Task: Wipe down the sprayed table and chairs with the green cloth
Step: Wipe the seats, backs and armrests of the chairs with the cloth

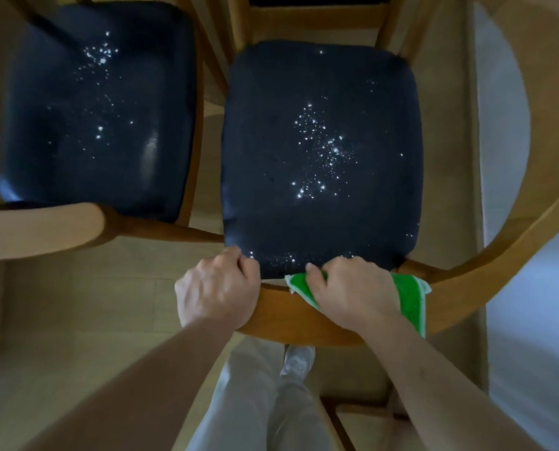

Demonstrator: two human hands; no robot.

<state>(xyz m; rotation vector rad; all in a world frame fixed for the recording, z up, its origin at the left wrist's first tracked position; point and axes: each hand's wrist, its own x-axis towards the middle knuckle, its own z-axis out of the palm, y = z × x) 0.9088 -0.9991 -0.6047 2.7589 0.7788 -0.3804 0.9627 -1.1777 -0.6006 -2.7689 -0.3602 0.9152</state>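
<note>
Directly below me stands a wooden chair with a dark navy seat [320,151] speckled with spray droplets. Its curved wooden back rail [284,317] runs under both hands. My left hand [218,292] grips the rail at its left end, fingers curled over the top. My right hand [349,291] holds the green cloth [409,294] against the rail, fingers wrapped over it. The cloth sticks out on both sides of that hand. A second chair seat [99,109] to the left also carries droplets.
The left chair's wooden armrest [40,226] reaches across the lower left. Another chair frame [317,21] stands at the top. Light wood floor [92,320] lies below, with my trouser legs and a white shoe [297,361] behind the rail. A pale surface [531,320] lies to the right.
</note>
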